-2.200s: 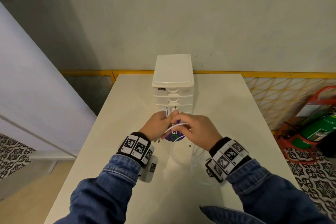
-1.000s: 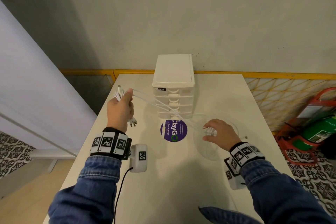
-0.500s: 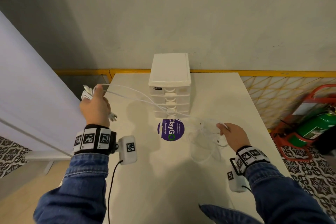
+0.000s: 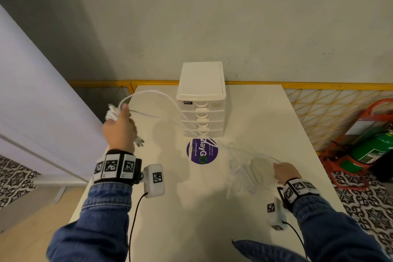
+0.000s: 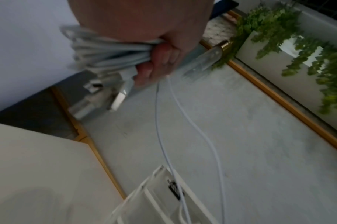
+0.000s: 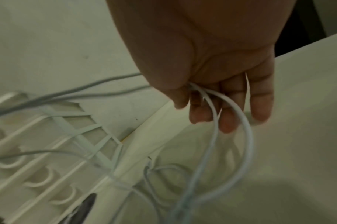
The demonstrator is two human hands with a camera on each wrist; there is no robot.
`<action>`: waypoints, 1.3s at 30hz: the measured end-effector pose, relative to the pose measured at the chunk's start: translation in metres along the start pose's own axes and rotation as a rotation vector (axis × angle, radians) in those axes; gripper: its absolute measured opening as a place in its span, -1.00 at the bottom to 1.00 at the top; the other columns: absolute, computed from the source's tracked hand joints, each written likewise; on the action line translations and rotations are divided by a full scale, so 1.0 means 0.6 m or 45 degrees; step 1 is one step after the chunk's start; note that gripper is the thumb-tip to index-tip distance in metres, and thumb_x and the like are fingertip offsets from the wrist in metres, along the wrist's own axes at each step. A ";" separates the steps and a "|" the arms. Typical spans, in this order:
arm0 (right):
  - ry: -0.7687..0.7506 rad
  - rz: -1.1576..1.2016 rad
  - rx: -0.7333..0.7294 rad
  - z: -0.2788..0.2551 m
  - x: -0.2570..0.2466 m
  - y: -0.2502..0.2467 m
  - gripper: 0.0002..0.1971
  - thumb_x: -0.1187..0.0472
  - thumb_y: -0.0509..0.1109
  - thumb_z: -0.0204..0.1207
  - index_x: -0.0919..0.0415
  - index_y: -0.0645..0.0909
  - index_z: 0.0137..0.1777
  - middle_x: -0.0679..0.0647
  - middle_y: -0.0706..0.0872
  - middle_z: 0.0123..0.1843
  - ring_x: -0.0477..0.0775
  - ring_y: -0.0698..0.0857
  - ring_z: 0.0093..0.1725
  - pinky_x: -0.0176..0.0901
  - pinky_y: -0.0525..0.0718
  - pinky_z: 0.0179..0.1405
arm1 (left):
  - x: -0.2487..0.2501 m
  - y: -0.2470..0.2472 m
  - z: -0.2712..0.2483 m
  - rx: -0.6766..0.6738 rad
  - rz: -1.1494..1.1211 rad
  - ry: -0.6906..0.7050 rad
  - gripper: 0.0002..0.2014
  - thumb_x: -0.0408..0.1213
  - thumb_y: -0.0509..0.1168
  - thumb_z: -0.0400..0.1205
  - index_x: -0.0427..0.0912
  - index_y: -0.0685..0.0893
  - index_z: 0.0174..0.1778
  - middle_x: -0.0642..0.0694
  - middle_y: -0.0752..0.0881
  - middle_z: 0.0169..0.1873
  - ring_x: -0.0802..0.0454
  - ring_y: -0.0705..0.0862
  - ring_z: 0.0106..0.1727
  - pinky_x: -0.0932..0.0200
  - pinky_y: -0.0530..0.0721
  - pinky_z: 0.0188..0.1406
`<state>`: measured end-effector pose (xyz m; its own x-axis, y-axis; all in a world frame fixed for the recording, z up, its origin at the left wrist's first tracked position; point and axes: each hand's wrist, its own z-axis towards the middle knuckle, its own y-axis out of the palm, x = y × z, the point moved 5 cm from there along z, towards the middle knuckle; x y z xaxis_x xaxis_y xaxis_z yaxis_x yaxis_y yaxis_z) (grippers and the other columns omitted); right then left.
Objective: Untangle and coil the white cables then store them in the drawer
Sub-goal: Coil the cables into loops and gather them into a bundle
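My left hand point(image 4: 119, 125) is raised over the table's left edge and grips a bundle of white cables point(image 5: 110, 56), with plugs hanging below the fist. Two strands point(image 4: 153, 95) arc from it past the front of the white drawer unit point(image 4: 202, 100) toward the right. My right hand point(image 4: 285, 172) is low over the table at the right and pinches thin white cable strands point(image 6: 217, 109) between thumb and fingers. A loose, blurred tangle of cable point(image 4: 244, 166) lies on the table beside it. All drawers look closed.
A round purple sticker point(image 4: 202, 151) lies on the white table point(image 4: 191, 208) in front of the drawer unit. A green fire extinguisher point(image 4: 370, 149) in a red stand is on the floor at the right. A pale wall panel point(image 4: 42, 102) runs along the left.
My hands, together at the drawer front before, have pulled apart. The left went up and left with the bundle, the right went right and down, drawing the strands out across the table.
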<state>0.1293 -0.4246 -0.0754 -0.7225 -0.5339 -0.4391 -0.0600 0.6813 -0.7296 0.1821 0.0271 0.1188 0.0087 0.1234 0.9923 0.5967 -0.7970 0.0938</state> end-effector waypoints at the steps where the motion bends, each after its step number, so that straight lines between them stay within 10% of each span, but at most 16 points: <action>1: -0.035 0.022 0.007 -0.012 -0.017 -0.001 -0.61 0.19 0.17 0.60 0.39 0.46 0.34 0.34 0.58 0.34 0.35 0.58 0.27 0.07 0.55 0.27 | -0.006 0.015 -0.007 -0.094 0.049 -0.013 -0.79 -0.11 0.31 0.62 -0.14 0.55 -0.25 -0.01 0.52 -0.52 0.18 0.44 -0.63 0.25 0.44 -0.57; 7: -0.442 0.084 0.077 -0.062 -0.103 -0.026 -0.22 0.28 0.41 0.41 0.15 0.11 0.59 0.29 0.39 0.50 0.32 0.45 0.43 0.18 0.45 0.41 | -0.023 0.078 -0.045 -0.394 0.150 -0.078 -0.75 -0.15 0.31 0.63 -0.16 0.53 -0.33 -0.01 0.45 -0.63 0.17 0.36 -0.69 0.29 0.34 -0.66; 14: -0.789 -0.372 -0.125 -0.123 -0.163 -0.016 -0.23 0.43 0.24 0.39 -0.02 0.13 0.59 0.17 0.35 0.51 0.21 0.28 0.52 0.02 0.35 0.47 | -0.026 0.052 -0.033 -0.149 0.147 -0.125 -0.77 -0.14 0.30 0.64 -0.14 0.54 -0.30 -0.07 0.46 -0.52 0.09 0.37 -0.56 0.25 0.37 -0.58; 19: -1.342 0.137 -0.024 -0.197 -0.214 -0.036 -0.26 0.62 0.11 0.23 -0.03 0.54 0.33 -0.03 0.47 0.46 -0.06 0.30 0.52 -0.44 0.15 0.47 | -0.029 0.018 -0.013 0.061 0.108 -0.157 -0.78 -0.15 0.28 0.63 -0.15 0.54 -0.29 -0.05 0.49 -0.51 0.10 0.40 -0.57 0.39 0.39 -0.70; 21: -1.491 0.050 -0.076 -0.216 -0.234 -0.017 -0.35 0.55 0.15 0.23 -0.06 0.65 0.21 -0.06 0.58 0.38 -0.05 0.36 0.51 -0.29 0.18 0.54 | -0.031 0.016 -0.011 0.064 0.106 -0.165 -0.79 -0.15 0.28 0.63 -0.16 0.53 -0.28 -0.05 0.48 -0.51 0.10 0.39 -0.57 0.40 0.38 -0.70; 27: -1.114 -0.873 -0.384 -0.187 -0.204 0.100 -0.33 -0.16 0.36 0.44 -0.20 0.22 0.54 -0.08 0.36 0.58 0.04 0.10 0.63 0.27 -0.20 0.60 | -0.035 0.014 -0.007 0.052 0.107 -0.156 -0.81 -0.15 0.28 0.62 -0.22 0.54 -0.17 -0.06 0.48 -0.50 0.08 0.39 -0.55 0.24 0.41 -0.55; 32: -1.051 -0.718 -0.334 -0.190 -0.183 0.128 -0.67 -0.07 0.31 0.51 0.04 0.61 0.20 0.01 0.71 -0.08 0.12 0.66 0.13 -0.03 0.39 0.35 | -0.036 0.006 -0.001 0.088 0.082 -0.157 -0.77 -0.13 0.28 0.62 -0.25 0.54 -0.04 -0.06 0.50 -0.48 0.08 0.41 -0.53 0.26 0.43 -0.55; 35: -0.959 -0.457 -0.213 -0.172 -0.179 0.108 -0.75 0.07 0.19 0.60 0.19 0.61 -0.13 0.15 0.68 -0.19 0.23 0.68 -0.05 -0.09 0.51 -0.11 | -0.035 -0.001 0.003 0.118 0.068 -0.136 -0.79 -0.13 0.28 0.63 -0.24 0.54 -0.05 -0.05 0.51 -0.47 0.10 0.44 -0.52 0.28 0.47 -0.54; 39: -0.640 0.105 0.232 -0.100 -0.141 0.010 -0.73 0.10 0.18 0.63 0.19 0.69 0.00 0.24 0.78 -0.06 0.25 0.70 -0.10 -0.02 0.64 -0.05 | -0.030 -0.027 0.017 0.247 0.010 -0.109 -0.81 -0.09 0.30 0.61 -0.16 0.55 -0.12 -0.02 0.56 -0.44 0.13 0.49 -0.52 0.28 0.51 -0.53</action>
<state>0.1487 -0.3457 -0.0112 -0.2986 -0.6867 -0.6628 0.1359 0.6568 -0.7417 0.1805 0.0438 0.0984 0.0772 0.1735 0.9818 0.7395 -0.6705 0.0604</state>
